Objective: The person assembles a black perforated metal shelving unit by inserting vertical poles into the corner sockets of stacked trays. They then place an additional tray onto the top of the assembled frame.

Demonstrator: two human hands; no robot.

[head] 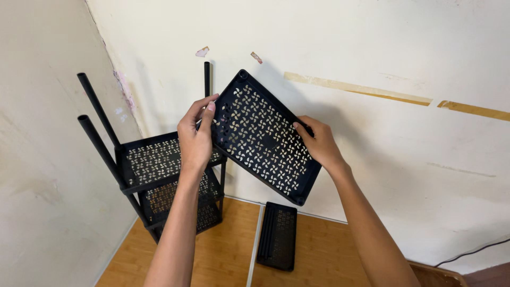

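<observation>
Home room corner: scuffed cream walls (pixel 404 64), tape remnants (pixel 356 87) upper right, wood-look floor (pixel 223 255), black plastic shelf rack (pixel 164 180) lower left.

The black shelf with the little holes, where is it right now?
In the head view, the black shelf is up mid-frame, tilted against the wall, held by the left hand and right hand, just right of the black rack.

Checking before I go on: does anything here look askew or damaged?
The black perforated shelf panel, held by both hands, is tilted, not seated on the rack. The wall shows tape residue.
</observation>
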